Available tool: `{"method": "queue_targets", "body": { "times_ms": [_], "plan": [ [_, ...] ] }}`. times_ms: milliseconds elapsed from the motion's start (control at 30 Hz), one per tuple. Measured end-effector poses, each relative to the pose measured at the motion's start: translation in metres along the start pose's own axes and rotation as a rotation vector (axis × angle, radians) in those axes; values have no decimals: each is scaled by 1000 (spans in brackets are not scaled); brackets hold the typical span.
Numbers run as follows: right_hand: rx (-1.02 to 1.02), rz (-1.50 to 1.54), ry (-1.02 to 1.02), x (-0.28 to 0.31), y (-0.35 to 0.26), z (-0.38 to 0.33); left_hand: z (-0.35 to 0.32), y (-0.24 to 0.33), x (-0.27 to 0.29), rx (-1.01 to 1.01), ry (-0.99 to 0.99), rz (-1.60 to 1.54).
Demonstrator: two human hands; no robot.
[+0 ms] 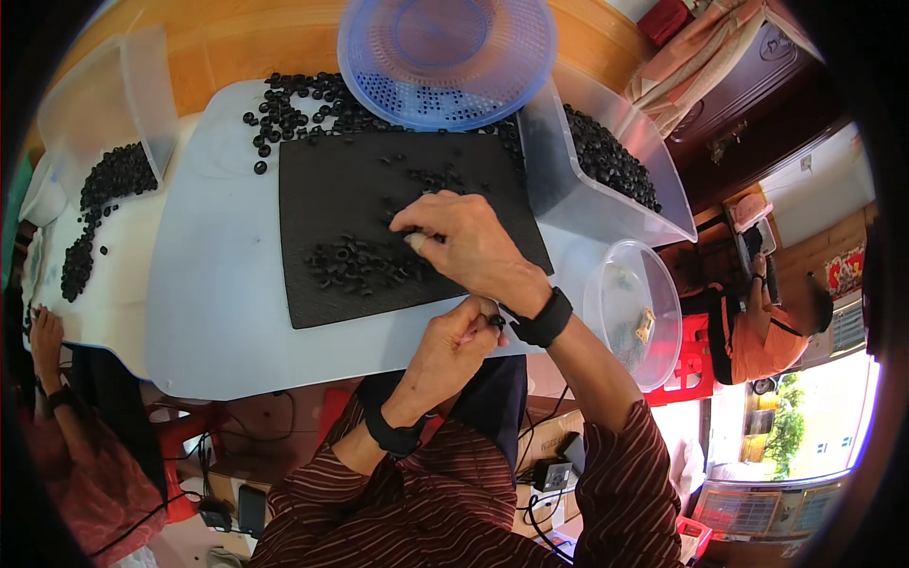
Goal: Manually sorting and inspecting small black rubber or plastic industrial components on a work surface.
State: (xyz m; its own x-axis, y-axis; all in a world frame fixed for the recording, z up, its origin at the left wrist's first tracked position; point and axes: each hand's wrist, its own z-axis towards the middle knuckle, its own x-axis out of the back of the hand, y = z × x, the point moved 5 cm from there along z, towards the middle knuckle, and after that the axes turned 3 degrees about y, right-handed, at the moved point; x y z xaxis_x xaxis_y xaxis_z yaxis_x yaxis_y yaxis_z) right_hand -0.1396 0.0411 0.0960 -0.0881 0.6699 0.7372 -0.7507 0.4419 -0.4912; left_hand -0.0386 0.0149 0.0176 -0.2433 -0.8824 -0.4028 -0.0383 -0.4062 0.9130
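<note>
Left hand (440,360) pinching a small black ring (497,322) near dark mat's (322,199) closer edge; right hand (464,241) narrowed over mat, cannot tell whether holding anything; loose black rings (355,265) heaped there, blue basket (440,33) beyond

Parts (363,264) are heaped on the mat (322,189); the basket (445,33) is placed beyond it, the bin (566,199) far right.

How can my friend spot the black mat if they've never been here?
Find the pale blue table in the middle. On it, nearer the person than the round blue basket, the black mat lies under the right hand. Unlike the basket, it's flat and straight-edged, with small black pieces scattered on top.
</note>
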Motion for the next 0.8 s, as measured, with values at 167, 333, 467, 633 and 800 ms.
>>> {"method": "queue_targets", "body": {
  "times_ms": [167,333,467,633,800],
  "plan": [
    [48,-211,-245,-30,-3,12,0,-1,0,-23,1,-59],
    [31,-181,-90,-16,-5,10,0,-3,0,24,-17,-7],
    [-440,195,27,26,2,-17,0,-1,3,30,-17,16],
    [-674,540,122,49,9,-85,5,3,3,11,131,-54],
    [-707,693,234,53,8,-131,9,-1,-14,-6,95,-13]
  ]
}}
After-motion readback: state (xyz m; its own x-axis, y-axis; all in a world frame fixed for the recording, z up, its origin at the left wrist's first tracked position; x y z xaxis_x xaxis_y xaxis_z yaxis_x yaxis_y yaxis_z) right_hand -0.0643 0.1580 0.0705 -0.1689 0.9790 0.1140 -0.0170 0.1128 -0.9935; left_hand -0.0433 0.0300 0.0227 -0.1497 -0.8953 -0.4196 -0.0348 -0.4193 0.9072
